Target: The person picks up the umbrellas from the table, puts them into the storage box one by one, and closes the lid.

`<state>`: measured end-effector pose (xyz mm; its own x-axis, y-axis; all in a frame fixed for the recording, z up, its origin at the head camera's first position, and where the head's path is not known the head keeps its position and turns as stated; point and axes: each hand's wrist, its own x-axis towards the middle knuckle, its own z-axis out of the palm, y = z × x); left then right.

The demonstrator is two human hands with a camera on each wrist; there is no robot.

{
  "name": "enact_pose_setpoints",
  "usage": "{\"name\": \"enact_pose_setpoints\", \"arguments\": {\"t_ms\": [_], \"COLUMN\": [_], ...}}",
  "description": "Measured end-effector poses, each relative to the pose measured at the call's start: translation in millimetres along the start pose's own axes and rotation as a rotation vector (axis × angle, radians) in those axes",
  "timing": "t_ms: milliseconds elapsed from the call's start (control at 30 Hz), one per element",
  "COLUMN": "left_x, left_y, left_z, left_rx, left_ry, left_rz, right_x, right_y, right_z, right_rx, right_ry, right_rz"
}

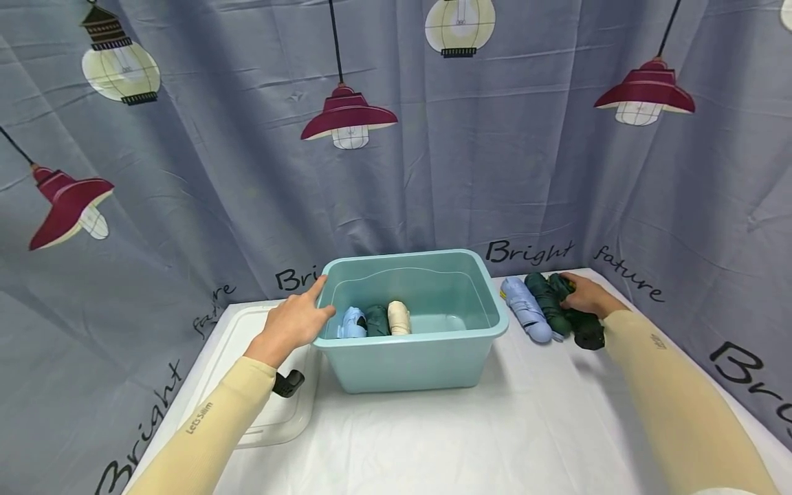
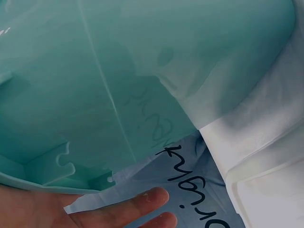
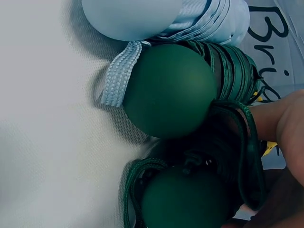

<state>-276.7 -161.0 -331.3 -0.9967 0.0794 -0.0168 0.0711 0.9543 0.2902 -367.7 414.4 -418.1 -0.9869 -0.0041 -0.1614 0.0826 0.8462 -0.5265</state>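
Note:
My left hand (image 1: pixel 292 326) rests on the left rim of a teal plastic tub (image 1: pixel 402 364). Its thumb reaches inside, while straight fingers (image 2: pixel 128 207) lie along the outside in the left wrist view. At the right, my right hand (image 1: pixel 586 295) grips a dark green folded umbrella (image 3: pixel 185 199), thumb and fingers around its far part. Beside that one lie another green folded umbrella (image 3: pixel 168 90) and a light blue folded umbrella (image 1: pixel 526 309). Inside the tub stand a light blue umbrella (image 1: pixel 353 323), a dark green umbrella (image 1: pixel 377 321) and a cream umbrella (image 1: pixel 399 318).
A translucent lid (image 1: pixel 284 419) lies on the white table (image 1: pixel 433 440) left of the tub, partly under my left forearm. A grey-blue curtain (image 1: pixel 396 199) printed with lamps and lettering hangs behind and along both sides.

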Motion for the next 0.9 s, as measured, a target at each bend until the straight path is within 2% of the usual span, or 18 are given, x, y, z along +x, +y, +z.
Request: {"name": "enact_pose_setpoints", "arguments": {"t_ms": [333, 533, 700, 900], "left_x": [0.3, 0.5, 0.6, 3.3], "left_y": [-1.0, 0.0, 0.5, 0.7], "left_z": [0.4, 2.4, 4.7, 0.9], "left_rx": [0.009, 0.003, 0.002, 0.004], "left_ry": [0.005, -0.018, -0.019, -0.016], "left_rz": [-0.004, -0.013, -0.007, -0.011], "right_x": [-2.2, -5.0, -7.2, -10.8], "right_y": [-1.2, 2.0, 7.0, 6.5], "right_z": [-0.2, 0.8, -0.1, -6.3], "right_rx": [-0.045, -0.034, -0.030, 0.005], "right_ry": [0.011, 0.020, 0.073, 0.109], "right_rz": [0.011, 0.006, 0.021, 0.036]}}
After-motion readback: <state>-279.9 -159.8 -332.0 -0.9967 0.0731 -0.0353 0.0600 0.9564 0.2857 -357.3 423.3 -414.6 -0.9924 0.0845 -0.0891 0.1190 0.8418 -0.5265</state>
